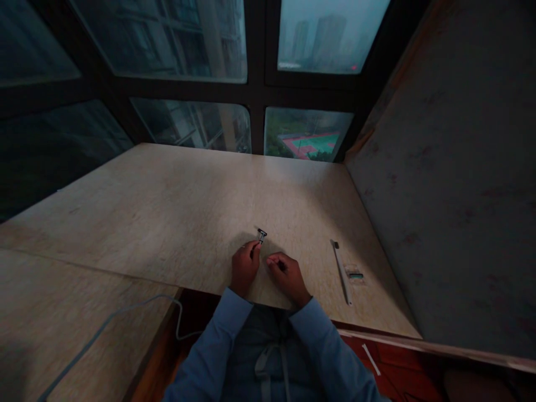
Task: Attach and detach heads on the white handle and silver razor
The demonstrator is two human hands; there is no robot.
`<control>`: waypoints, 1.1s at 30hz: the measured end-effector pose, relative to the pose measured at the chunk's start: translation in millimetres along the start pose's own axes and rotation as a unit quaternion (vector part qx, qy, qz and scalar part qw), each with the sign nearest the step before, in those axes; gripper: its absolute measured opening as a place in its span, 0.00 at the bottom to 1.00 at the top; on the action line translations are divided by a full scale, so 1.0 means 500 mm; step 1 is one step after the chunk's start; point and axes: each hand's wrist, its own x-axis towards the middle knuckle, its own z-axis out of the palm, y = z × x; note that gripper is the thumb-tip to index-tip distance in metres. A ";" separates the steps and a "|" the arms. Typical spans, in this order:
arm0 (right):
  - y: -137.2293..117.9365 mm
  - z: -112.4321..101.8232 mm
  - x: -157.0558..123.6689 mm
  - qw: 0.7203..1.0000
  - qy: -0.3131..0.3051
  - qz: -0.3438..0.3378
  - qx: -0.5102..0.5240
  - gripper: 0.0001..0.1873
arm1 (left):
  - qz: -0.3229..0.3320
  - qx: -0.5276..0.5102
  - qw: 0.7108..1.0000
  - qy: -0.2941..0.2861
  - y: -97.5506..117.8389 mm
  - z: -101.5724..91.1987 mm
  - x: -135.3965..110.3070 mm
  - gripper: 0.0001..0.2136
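Left of centre, there was room to pass over the table (180, 201); at centre the razor (262, 235) stood in the way, at right the toothbrush (341, 273), case (356, 275) and wall (456, 184).

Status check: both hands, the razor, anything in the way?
Left hand pinching razor, head outward. Right hand curled alongside, can't tell if holding anything. Toothbrush and small clear pack off right, not in the way.

Single head-worn view, looking forward and down across the tabletop (201, 206). Wide framing, lens well above left hand (245, 269) and right hand (290, 277), both small, below frame centre. Window (257, 92) spans top; wall (456, 184) fills right; lap (270, 349) at bottom edge.
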 end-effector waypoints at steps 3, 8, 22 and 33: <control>0.001 0.002 0.000 1.000 -0.001 -0.004 0.001 0.10 | 0.016 0.051 0.998 0.026 0.001 0.004 0.002 0.12; 0.007 0.003 -0.001 1.000 -0.003 -0.016 -0.010 0.10 | 0.030 0.120 0.991 0.052 0.005 0.009 0.004 0.12; 0.006 0.002 -0.002 1.000 -0.003 -0.015 -0.012 0.10 | -0.063 0.194 0.978 0.033 0.026 0.005 0.004 0.12; -0.030 -0.062 -0.116 0.999 0.006 0.036 0.001 0.12 | -0.098 -0.034 0.992 0.071 0.018 -0.013 0.003 0.13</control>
